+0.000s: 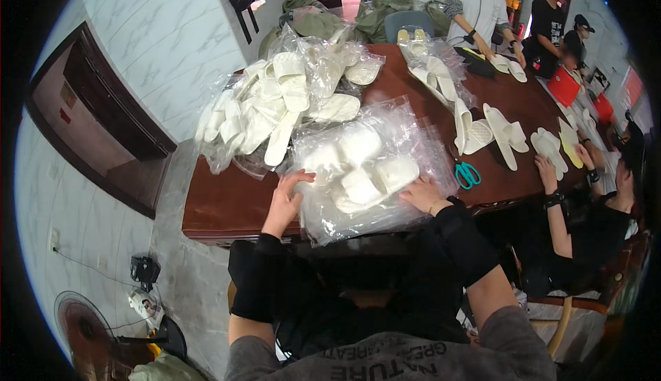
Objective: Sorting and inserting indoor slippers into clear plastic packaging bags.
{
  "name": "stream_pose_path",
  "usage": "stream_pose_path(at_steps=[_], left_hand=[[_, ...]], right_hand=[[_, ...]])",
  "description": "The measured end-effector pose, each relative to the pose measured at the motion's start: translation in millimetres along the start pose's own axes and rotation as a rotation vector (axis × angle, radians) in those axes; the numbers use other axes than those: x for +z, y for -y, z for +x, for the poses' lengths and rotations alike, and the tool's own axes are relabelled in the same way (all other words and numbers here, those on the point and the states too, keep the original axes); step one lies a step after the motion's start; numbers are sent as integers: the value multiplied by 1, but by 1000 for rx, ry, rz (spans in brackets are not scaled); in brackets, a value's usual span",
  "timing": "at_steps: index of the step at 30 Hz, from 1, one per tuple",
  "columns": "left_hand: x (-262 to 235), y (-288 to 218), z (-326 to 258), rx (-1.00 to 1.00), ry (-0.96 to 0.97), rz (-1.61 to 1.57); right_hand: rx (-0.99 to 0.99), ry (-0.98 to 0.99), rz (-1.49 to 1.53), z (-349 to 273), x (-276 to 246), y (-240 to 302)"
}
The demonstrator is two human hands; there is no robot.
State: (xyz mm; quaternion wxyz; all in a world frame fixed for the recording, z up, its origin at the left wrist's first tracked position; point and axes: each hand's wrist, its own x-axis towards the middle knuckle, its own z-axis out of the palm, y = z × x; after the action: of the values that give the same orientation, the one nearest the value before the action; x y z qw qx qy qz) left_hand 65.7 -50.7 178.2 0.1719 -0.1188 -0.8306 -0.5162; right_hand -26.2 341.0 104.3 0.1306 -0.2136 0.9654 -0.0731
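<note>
Two white slippers (359,187) lie side by side in a clear plastic bag (320,219) at the table's front edge. My left hand (284,200) rests at the bag's left side, its fingers stretched out and touching the plastic by one slipper. On the other side, my right hand (425,196) lies over the bag with fingers extended, next to the nearer slipper's right end. More clear plastic bags are layered under the slippers. Teal-handled scissors (467,174) lie just right of my right hand.
A heap of bagged white slippers (275,99) covers the table's far left. Loose slippers (506,135) are spread along the right of the brown table (220,198). Co-workers handle slippers at the right and far side. A fan (86,329) stands on the floor at left.
</note>
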Motion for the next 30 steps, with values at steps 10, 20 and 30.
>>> stream_pose_path(at_steps=[10, 20, 30], left_hand=[[81, 66, -11, -246, -200, 269], [61, 100, -28, -266, -183, 426], [73, 75, -7, -250, -353, 151]], right_hand=[[4, -81, -22, 6, 16, -12], [249, -570, 279, -3, -29, -8], [37, -539, 413, 89, -4, -86]])
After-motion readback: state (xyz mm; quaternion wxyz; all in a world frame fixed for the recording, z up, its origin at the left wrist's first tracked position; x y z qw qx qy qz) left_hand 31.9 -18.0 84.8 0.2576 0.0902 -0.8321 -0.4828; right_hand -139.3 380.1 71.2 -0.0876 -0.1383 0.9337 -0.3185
